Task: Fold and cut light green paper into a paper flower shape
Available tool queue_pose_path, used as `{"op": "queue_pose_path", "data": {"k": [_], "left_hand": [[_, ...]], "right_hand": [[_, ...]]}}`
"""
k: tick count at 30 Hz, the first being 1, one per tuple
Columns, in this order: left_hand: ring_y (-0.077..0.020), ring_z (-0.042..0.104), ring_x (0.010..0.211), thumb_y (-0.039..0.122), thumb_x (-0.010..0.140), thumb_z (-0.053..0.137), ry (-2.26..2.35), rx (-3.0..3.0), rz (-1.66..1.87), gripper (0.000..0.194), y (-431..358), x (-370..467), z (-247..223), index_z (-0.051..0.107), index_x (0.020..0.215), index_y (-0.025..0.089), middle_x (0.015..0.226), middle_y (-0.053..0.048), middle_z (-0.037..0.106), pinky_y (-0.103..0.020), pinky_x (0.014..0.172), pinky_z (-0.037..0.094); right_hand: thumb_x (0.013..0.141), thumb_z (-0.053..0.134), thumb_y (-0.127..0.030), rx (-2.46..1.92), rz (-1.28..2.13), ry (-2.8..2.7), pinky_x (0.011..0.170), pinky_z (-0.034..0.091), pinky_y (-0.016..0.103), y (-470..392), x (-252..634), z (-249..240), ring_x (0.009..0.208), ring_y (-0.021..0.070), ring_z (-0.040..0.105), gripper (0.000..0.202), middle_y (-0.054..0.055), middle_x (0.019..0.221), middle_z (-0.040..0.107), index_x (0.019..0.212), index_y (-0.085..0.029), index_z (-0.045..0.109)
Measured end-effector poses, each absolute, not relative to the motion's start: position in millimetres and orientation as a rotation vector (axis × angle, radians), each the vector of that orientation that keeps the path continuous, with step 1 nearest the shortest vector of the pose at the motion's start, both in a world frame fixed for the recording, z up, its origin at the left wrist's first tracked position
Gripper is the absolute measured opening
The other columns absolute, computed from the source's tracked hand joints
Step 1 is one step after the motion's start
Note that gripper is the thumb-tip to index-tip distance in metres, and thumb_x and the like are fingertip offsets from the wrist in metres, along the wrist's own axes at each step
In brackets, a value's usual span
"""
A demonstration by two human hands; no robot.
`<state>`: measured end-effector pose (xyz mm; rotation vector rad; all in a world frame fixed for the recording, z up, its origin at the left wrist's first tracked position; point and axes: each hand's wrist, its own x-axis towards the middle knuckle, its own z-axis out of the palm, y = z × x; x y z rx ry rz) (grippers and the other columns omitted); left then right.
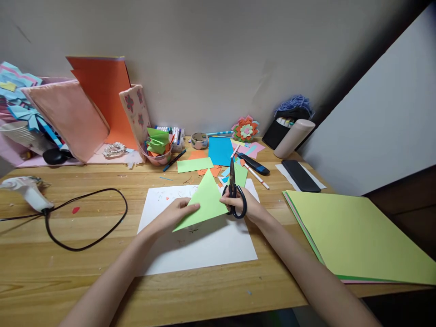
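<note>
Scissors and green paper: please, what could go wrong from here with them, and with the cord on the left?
The scissors stand upright in the right hand, whose fingers also pinch the green paper; the blades might nick its edge if that hand turns.

The left hand holds the paper's other side, so its fingers could get cut if the blades swing across.

The black cord lies in an open loop; the left arm could snag it and drag the glue gun.

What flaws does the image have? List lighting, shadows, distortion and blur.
Head view: uneven light, dimming at upper right; soft shadow on the white paper below the green triangular paper; wide-angle stretch toward the edges, where the glue gun looks slightly soft.
</note>
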<state>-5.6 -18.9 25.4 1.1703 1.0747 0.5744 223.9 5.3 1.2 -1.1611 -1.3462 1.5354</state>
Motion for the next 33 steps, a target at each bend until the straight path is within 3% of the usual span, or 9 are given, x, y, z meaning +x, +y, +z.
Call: {"op": "queue_pose_path", "data": {"k": [4, 6, 8, 11, 16, 20, 26, 33], "left_hand": [[-0.0183, 0.059, 0.071, 0.061, 0.075, 0.048, 0.907, 0.806, 0.904, 0.054, -9, -11, 21, 0.066, 0.09, 0.012, 0.081, -0.008, 0.066, -0.03, 0.068, 0.047], [-0.0233, 0.06, 0.088, 0.068, 0.074, 0.043, 0.745, 0.698, 1.03, 0.063, -9, -6, 16, 0.065, 0.094, 0.011, 0.097, -0.013, 0.065, -0.034, 0.077, 0.048], [-0.0295, 0.054, 0.107, 0.07, 0.067, 0.051, 0.671, 0.724, 1.104, 0.066, -14, 6, 10, 0.063, 0.101, 0.014, 0.119, -0.014, 0.058, -0.038, 0.081, 0.049], [-0.0318, 0.052, 0.11, 0.045, 0.055, 0.078, 0.77, 0.864, 1.051, 0.065, -26, 27, 1, 0.058, 0.111, 0.018, 0.126, -0.013, 0.054, -0.036, 0.078, 0.05], [-0.0261, 0.057, 0.107, 0.035, 0.071, 0.069, 1.03, 0.636, 1.153, 0.044, -36, 41, 0, 0.059, 0.108, 0.015, 0.119, -0.011, 0.06, -0.035, 0.087, 0.049], [-0.0231, 0.064, 0.094, 0.024, 0.073, 0.066, 1.045, 0.522, 1.147, 0.035, -34, 37, 4, 0.06, 0.105, 0.012, 0.11, -0.012, 0.066, -0.032, 0.082, 0.053], [-0.026, 0.069, 0.078, 0.021, 0.074, 0.065, 1.026, 0.563, 0.954, 0.041, -37, 36, 11, 0.055, 0.112, 0.009, 0.1, -0.015, 0.069, -0.037, 0.071, 0.056], [-0.0246, 0.061, 0.103, 0.028, 0.072, 0.068, 1.083, 0.664, 1.081, 0.043, -37, 33, 4, 0.057, 0.111, 0.013, 0.115, -0.013, 0.063, -0.032, 0.086, 0.05]], "right_hand": [[0.058, 0.077, -0.033, -1.1, 1.391, -1.046, 0.047, 0.041, 0.022, 5, 215, 0, 0.049, 0.0089, 0.051, 0.032, -0.005, 0.058, 0.054, 0.067, -0.017, 0.051], [0.055, 0.079, -0.031, -1.076, 1.348, -0.874, 0.048, 0.042, 0.021, 5, 212, 0, 0.05, 0.0085, 0.051, 0.034, -0.005, 0.059, 0.055, 0.067, -0.017, 0.05], [0.053, 0.08, -0.029, -1.057, 1.352, -0.778, 0.048, 0.042, 0.021, 4, 209, 0, 0.05, 0.0081, 0.052, 0.036, -0.005, 0.06, 0.055, 0.067, -0.017, 0.049], [0.056, 0.079, -0.029, -1.057, 1.413, -0.86, 0.048, 0.043, 0.021, -3, 202, -2, 0.047, 0.0081, 0.053, 0.033, -0.005, 0.055, 0.056, 0.066, -0.017, 0.05], [0.061, 0.077, -0.031, -1.019, 1.598, -1.074, 0.051, 0.044, 0.022, -17, 191, -9, 0.051, 0.0109, 0.057, 0.03, -0.001, 0.057, 0.061, 0.069, -0.016, 0.053], [0.061, 0.076, -0.033, -1.073, 1.565, -1.055, 0.053, 0.045, 0.022, -11, 196, -11, 0.053, 0.0106, 0.058, 0.03, 0.003, 0.062, 0.065, 0.069, -0.014, 0.055], [0.052, 0.082, -0.028, -1.075, 1.456, -0.843, 0.051, 0.047, 0.022, 11, 216, -12, 0.05, 0.0107, 0.058, 0.034, -0.003, 0.054, 0.059, 0.067, -0.015, 0.053], [0.056, 0.079, -0.029, -1.034, 1.422, -0.841, 0.049, 0.047, 0.022, 11, 216, -12, 0.048, 0.0098, 0.056, 0.031, -0.004, 0.053, 0.057, 0.066, -0.016, 0.053]]}}
